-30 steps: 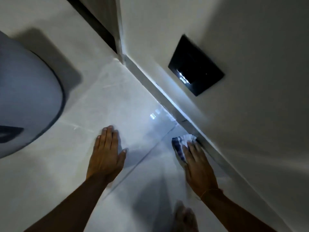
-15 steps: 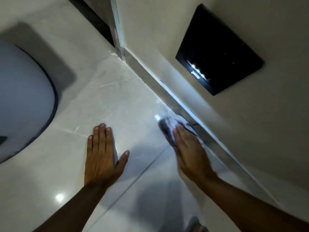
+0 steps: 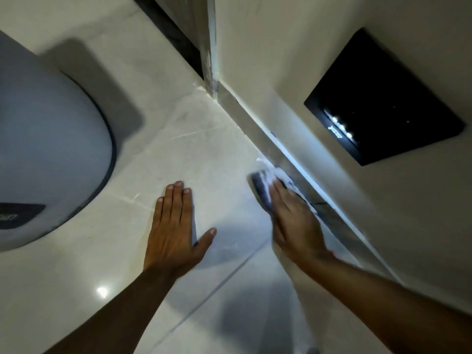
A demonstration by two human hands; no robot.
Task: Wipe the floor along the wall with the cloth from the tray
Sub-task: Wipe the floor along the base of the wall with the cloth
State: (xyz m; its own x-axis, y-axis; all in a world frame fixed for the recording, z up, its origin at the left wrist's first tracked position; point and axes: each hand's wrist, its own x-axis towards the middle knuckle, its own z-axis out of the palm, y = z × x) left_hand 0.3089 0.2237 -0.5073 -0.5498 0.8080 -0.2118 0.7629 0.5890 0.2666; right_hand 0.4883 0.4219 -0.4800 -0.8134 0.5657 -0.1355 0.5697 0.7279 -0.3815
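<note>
A blue and white cloth (image 3: 263, 183) lies on the pale tiled floor (image 3: 209, 154) right beside the grey skirting (image 3: 258, 126) of the wall (image 3: 293, 60). My right hand (image 3: 293, 221) presses flat on the cloth, its fingers covering the near half; the cloth is blurred. My left hand (image 3: 173, 231) rests flat on the floor, fingers spread, to the left of the cloth and apart from it. No tray is in view.
A large rounded white object with a dark rim (image 3: 46, 149) stands on the floor at the left. A black glossy panel (image 3: 383, 100) is set in the wall above the skirting. A dark door gap (image 3: 176, 34) lies at the far corner.
My right hand has slid the cloth forward along the skirting toward the corner. My left hand has stayed planted on the floor. The view has moved closer to the wall.
</note>
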